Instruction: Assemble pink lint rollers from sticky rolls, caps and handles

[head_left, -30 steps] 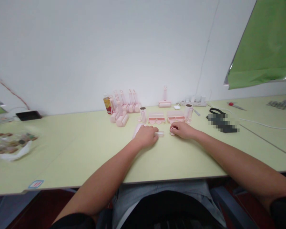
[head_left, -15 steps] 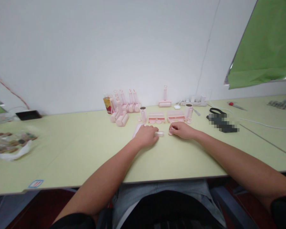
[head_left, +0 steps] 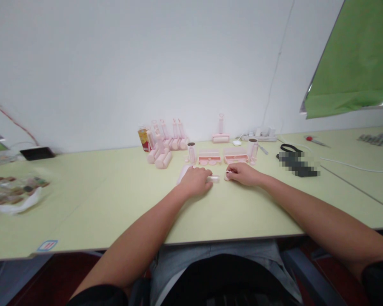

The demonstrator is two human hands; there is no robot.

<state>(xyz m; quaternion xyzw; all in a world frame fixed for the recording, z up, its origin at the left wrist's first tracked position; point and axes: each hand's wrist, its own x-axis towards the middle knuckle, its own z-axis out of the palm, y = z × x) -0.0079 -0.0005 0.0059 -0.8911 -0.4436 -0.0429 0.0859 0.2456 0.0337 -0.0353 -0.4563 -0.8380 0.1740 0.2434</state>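
My left hand (head_left: 196, 180) lies on the pale green table (head_left: 115, 204), fingers curled over a clear pink-white roller part (head_left: 214, 179) whose end sticks out to the right. My right hand (head_left: 242, 173) rests just to the right of it, fingers pinched on a small pink cap (head_left: 227, 177). Right behind both hands stand two pink trays (head_left: 210, 157) of small parts and upright paper rolls (head_left: 191, 153).
A cluster of pink lint rollers (head_left: 166, 142) and a yellow-red bottle (head_left: 143, 140) stand near the wall. A power strip (head_left: 260, 137) and a black strap (head_left: 290, 149) lie at the right, a plastic bag (head_left: 14, 191) at the left. The table edge runs close to my lap.
My right hand has slid a little to the left with the small pink cap, closer to the roller part under my left hand. The left hand has stayed put.
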